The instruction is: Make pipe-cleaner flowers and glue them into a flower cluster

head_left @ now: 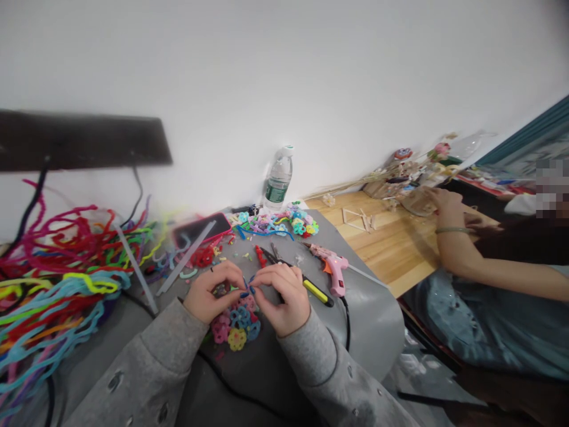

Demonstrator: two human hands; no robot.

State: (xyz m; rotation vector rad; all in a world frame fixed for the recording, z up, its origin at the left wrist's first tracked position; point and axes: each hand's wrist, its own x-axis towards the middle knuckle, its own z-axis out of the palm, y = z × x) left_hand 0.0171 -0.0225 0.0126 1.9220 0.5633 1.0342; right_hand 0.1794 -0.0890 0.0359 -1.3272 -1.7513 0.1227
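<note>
My left hand and my right hand meet fingertip to fingertip over the grey table. Both are closed in a pinch, and whatever sits between the fingers is too small to make out. Just below them lies a cluster of pipe-cleaner flowers in pink, blue and yellow, partly covered by my left hand. Right of my right hand are a yellow and black utility knife and a pink glue gun with a glue stick in its back. Red-handled pliers lie behind my hands.
Loose colourful pipe cleaners heap up at left, with glue sticks beside them. A phone, more pipe-cleaner flowers and a water bottle stand toward the wall. A co-worker's hand is over the wooden table at right.
</note>
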